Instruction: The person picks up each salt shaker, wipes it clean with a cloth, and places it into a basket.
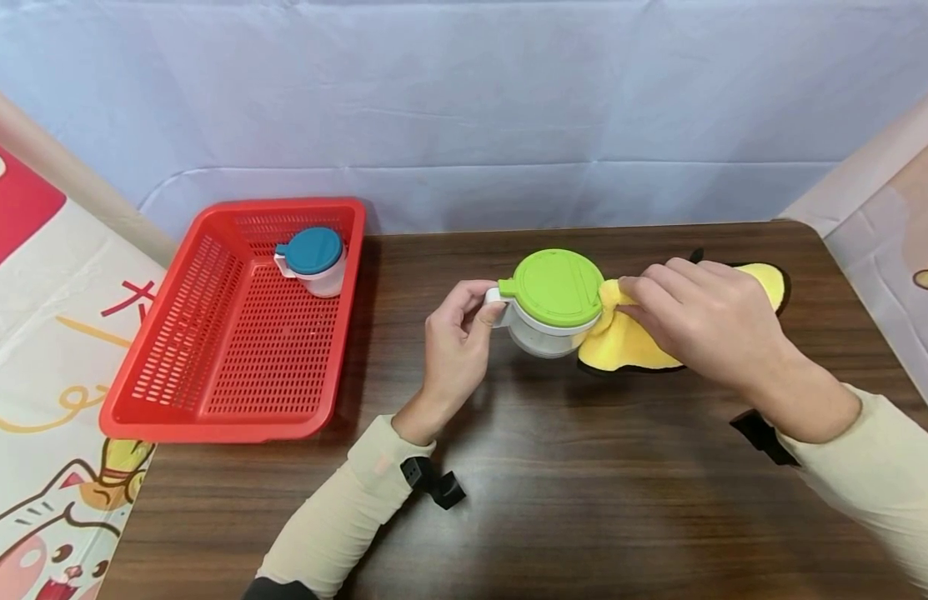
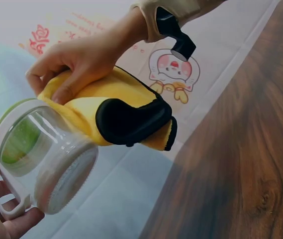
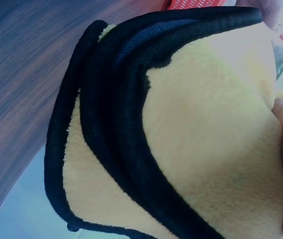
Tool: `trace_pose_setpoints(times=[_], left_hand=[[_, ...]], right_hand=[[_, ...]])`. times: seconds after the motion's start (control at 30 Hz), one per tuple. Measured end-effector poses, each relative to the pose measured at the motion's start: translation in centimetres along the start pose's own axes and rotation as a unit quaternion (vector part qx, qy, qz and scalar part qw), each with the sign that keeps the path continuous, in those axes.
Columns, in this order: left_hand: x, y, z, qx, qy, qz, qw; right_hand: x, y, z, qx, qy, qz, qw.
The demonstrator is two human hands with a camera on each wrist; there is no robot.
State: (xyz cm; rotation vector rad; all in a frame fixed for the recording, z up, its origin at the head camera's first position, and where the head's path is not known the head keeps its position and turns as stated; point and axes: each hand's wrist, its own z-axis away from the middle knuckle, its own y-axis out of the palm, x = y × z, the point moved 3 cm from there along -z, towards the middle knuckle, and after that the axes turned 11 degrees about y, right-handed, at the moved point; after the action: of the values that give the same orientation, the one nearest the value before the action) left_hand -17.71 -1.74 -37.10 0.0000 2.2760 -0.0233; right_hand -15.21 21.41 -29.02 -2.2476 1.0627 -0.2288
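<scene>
A clear seasoning jar with a green lid and a white handle is lifted above the table. My left hand pinches its handle from the left, and the jar tilts in the left wrist view. On the other side, my right hand grips a yellow cloth with black edging, bunched between thumb and fingers. The cloth touches the jar's side near the lid's rim. In the right wrist view the hanging cloth covers most of the scene and hides nearly all of the jar.
On the left of the brown wooden table stands a red plastic basket with perforated walls. A similar jar with a blue lid sits in its far right corner. A pale cloth backdrop rises behind the table.
</scene>
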Motion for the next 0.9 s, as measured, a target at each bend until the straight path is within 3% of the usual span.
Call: trace_pose_setpoints(times=[0.63, 0.9], left_hand=[[-0.1, 0.1, 0.2, -0.005, -0.004, -0.008, 0.9999], [-0.1, 0.3, 0.3, -0.013, -0.005, -0.010, 0.9999]], right_hand=[[-1.1, 0.5, -0.1, 0.036, 0.029, 0.021, 0.999], [-1.4, 0.5, -0.5, 0.020, 0.040, 0.046, 0.998]])
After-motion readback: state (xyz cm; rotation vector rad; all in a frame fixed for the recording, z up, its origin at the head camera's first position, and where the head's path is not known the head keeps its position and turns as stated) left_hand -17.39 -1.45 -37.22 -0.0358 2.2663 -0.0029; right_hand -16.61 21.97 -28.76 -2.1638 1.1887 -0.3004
